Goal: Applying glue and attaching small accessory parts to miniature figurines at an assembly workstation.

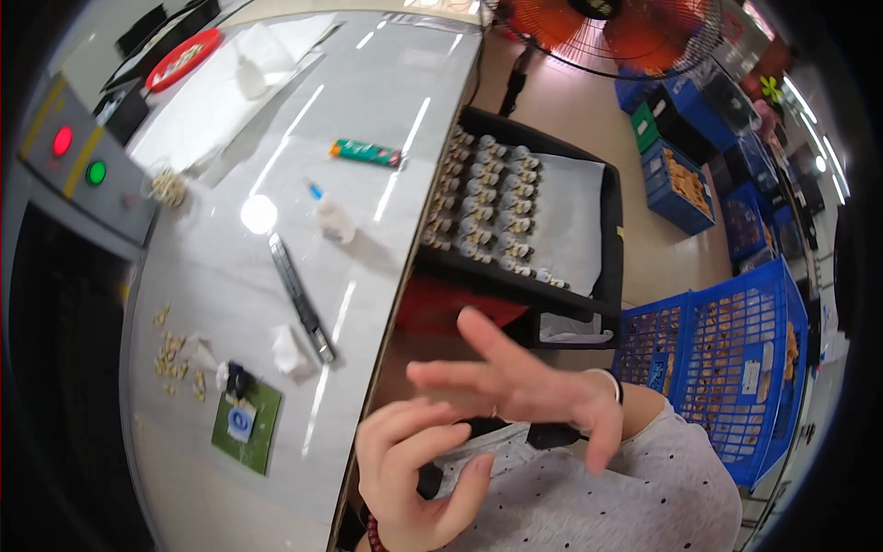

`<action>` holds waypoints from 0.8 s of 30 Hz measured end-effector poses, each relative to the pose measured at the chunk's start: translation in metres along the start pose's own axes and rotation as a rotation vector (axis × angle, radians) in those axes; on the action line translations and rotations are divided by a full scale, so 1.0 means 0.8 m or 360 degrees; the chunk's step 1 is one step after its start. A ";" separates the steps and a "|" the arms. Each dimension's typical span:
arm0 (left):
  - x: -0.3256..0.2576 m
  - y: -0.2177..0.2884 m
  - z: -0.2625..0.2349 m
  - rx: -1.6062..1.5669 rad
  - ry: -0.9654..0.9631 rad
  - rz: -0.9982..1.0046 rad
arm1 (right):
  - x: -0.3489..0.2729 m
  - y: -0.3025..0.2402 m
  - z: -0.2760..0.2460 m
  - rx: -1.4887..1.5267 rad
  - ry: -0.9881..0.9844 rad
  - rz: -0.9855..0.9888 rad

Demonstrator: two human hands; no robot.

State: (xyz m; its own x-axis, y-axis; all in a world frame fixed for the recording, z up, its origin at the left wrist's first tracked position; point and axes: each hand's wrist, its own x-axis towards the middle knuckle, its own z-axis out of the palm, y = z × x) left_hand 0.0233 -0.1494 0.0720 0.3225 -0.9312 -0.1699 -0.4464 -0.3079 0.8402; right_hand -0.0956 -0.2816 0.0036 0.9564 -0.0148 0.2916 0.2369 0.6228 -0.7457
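Note:
My right hand is raised in front of my body, with its fingers spread and nothing in them. Below and to its left, by the table edge, my left hand has loosely bent fingers, apart from the thumb. It holds nothing that shows. Nearest on the table lies a crumpled white tissue. Farther left, a green square pad bears a small black piece and a blue-and-white round mark. A long dark tool with a metallic end lies beyond the tissue.
A white squeeze bottle and a green tube lie farther back. Small yellowish pieces are scattered left. Right of the table, a black tray holds rows of small grey parts. Blue crates and an orange fan stand beyond.

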 end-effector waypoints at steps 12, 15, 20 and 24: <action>-0.081 -0.095 0.037 -0.0091 0.1661 0.0657 | 0.052 0.087 0.079 0.0146 -0.0491 0.0300; -0.084 -0.098 0.036 -0.0121 0.1820 0.0672 | 0.056 0.100 0.088 0.0270 -0.0482 0.0236; -0.081 -0.107 0.029 -0.0047 0.1905 0.0698 | 0.067 0.108 0.092 0.0249 -0.0505 0.0220; -0.068 -0.104 0.035 -0.0117 0.2123 0.0668 | 0.070 0.111 0.089 0.0237 -0.0525 0.0227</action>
State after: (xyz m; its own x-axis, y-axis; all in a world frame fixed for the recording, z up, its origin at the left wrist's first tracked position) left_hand 0.0197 -0.0782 -0.0032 0.7368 -0.0526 0.6740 -0.6752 -0.0067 0.7376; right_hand -0.0334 -0.1718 -0.0038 0.8660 0.3175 0.3864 0.0550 0.7074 -0.7046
